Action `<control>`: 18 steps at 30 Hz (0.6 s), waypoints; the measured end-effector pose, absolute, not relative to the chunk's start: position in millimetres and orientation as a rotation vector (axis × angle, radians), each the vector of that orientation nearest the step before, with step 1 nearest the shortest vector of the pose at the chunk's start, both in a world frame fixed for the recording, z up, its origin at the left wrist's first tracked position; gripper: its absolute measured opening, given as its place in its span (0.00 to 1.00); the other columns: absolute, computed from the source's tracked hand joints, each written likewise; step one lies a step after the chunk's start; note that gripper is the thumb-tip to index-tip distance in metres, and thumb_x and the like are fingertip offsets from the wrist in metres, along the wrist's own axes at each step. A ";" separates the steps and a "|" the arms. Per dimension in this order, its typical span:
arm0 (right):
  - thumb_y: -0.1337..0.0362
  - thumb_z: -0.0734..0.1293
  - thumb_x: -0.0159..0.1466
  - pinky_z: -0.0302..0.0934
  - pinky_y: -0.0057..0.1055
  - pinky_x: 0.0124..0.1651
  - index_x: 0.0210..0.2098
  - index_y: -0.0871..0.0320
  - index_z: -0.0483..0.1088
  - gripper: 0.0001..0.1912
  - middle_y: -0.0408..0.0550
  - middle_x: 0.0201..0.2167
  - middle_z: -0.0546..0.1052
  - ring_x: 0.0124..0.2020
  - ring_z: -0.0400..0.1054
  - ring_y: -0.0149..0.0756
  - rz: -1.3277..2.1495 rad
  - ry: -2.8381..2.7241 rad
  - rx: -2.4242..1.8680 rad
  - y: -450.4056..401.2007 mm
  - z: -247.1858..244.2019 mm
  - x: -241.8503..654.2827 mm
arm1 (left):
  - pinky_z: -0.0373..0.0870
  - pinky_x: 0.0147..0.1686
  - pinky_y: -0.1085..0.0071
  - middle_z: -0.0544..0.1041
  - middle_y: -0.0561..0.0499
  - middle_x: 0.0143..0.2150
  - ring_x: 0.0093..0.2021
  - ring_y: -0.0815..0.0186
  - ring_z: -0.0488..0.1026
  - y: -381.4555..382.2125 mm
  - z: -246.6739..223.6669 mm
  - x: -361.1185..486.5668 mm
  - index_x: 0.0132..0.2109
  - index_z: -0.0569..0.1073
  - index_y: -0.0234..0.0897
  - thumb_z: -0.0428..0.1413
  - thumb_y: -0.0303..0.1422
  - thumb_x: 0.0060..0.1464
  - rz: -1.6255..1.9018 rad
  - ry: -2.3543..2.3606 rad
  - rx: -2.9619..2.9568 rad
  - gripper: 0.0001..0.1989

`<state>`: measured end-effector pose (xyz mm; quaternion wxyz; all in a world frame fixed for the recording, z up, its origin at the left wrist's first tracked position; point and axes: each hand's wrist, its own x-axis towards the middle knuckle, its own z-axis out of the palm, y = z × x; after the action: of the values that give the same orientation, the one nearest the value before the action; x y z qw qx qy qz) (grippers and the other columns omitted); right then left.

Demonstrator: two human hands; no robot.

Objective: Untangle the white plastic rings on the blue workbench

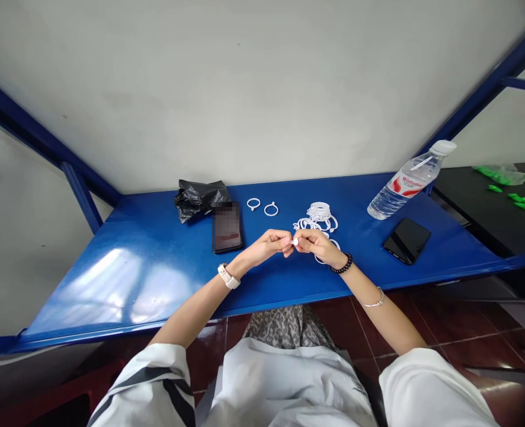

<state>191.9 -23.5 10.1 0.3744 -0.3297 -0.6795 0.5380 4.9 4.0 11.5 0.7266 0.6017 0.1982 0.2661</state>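
Over the middle of the blue table, my left hand [273,246] and my right hand [318,244] meet, fingertips nearly touching. Both are closed, pinching a small white plastic piece [295,242] between them. My fingers cover most of it, so I cannot tell its full shape. Just behind and beside my right hand lies a loose pile of white plastic rings [319,212], partly hidden by that hand. Two single white rings, a left one [253,209] and a right one [271,213], lie apart beyond my left hand, each with a small knob.
A black plastic bag [195,198] and a phone [227,228] lie on the blue table [156,237] at left. On the right are a water bottle [407,181] and another black phone [407,240]. Green pieces [521,201] lie on a dark surface farther right. A wall stands behind.
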 end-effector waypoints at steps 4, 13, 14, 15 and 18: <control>0.36 0.65 0.61 0.49 0.26 0.24 0.27 0.58 0.65 0.29 0.40 0.22 0.63 0.22 0.52 0.26 1.397 -1.694 -0.841 -22.9 3.7 193.0 | 0.51 0.30 0.70 0.59 0.56 0.20 0.25 0.71 0.58 4.5 10.7 4.7 0.22 0.60 0.36 0.61 0.59 0.47 0.602 0.395 1.335 0.31; 0.34 0.65 0.60 0.51 0.29 0.26 0.24 0.55 0.60 0.30 0.39 0.21 0.59 0.22 0.49 0.29 1.378 -1.596 -0.785 -22.1 -0.4 191.4 | 0.57 0.31 0.68 0.58 0.56 0.20 0.26 0.69 0.60 4.6 12.1 5.4 0.21 0.59 0.37 0.62 0.59 0.46 0.696 0.347 1.298 0.32; 0.33 0.64 0.59 0.52 0.30 0.26 0.23 0.54 0.58 0.31 0.39 0.20 0.57 0.21 0.49 0.29 1.351 -1.572 -0.787 -22.3 0.1 190.7 | 0.59 0.32 0.68 0.58 0.56 0.20 0.26 0.69 0.61 4.8 13.6 5.3 0.21 0.58 0.37 0.62 0.58 0.47 0.729 0.324 1.296 0.32; 0.32 0.63 0.59 0.52 0.31 0.26 0.23 0.54 0.57 0.31 0.38 0.20 0.56 0.21 0.48 0.29 1.321 -1.554 -0.791 -22.6 0.9 190.0 | 0.60 0.33 0.68 0.58 0.55 0.20 0.27 0.68 0.62 5.3 14.8 5.0 0.21 0.58 0.37 0.61 0.57 0.49 0.762 0.307 1.309 0.32; 0.36 0.62 0.63 0.52 0.30 0.25 0.24 0.55 0.61 0.29 0.39 0.20 0.59 0.20 0.50 0.29 1.200 -1.574 -0.860 -24.2 5.2 190.2 | 0.66 0.38 0.66 0.65 0.51 0.24 0.33 0.64 0.68 10.0 14.0 2.4 0.24 0.63 0.36 0.53 0.54 0.60 0.843 0.367 1.475 0.27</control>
<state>190.2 -24.2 5.2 0.4722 -0.3513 -0.6428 0.4904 2.4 10.0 14.0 0.6457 0.6481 0.1612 0.3702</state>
